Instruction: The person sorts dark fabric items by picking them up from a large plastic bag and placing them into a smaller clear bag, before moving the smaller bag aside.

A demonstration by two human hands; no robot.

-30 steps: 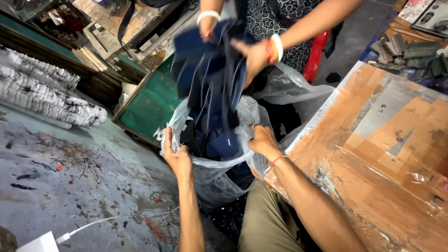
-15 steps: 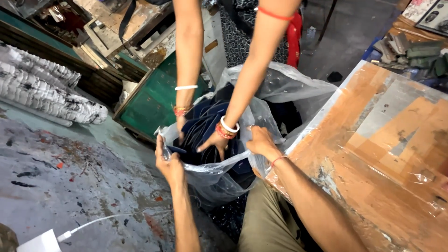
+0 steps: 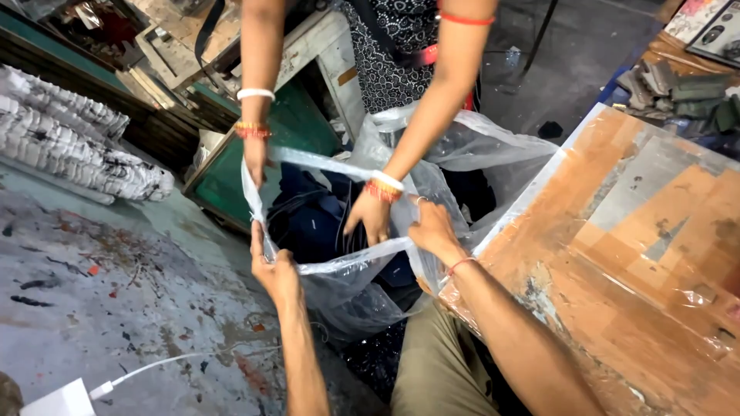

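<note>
A clear plastic bag (image 3: 351,289) is held open between two tables, with dark navy cloth (image 3: 312,223) inside it. My left hand (image 3: 274,270) grips the bag's near rim on the left. My right hand (image 3: 433,229) grips the rim on the right. A person standing opposite, wearing bangles, holds the far rim with one hand (image 3: 254,158) and presses the other hand (image 3: 370,219) down on the cloth inside the bag.
A paint-stained grey table (image 3: 100,308) lies to the left, with a white charger and cable (image 3: 73,397) at its near edge. A brown taped board (image 3: 640,262) covers the right. A green frame (image 3: 231,181) and stacked bundles (image 3: 69,146) sit behind.
The other person's hands, which held the navy cloth above the bag, have pushed it down inside. One of those hands now holds the far rim. My hands have pulled the opening wider.
</note>
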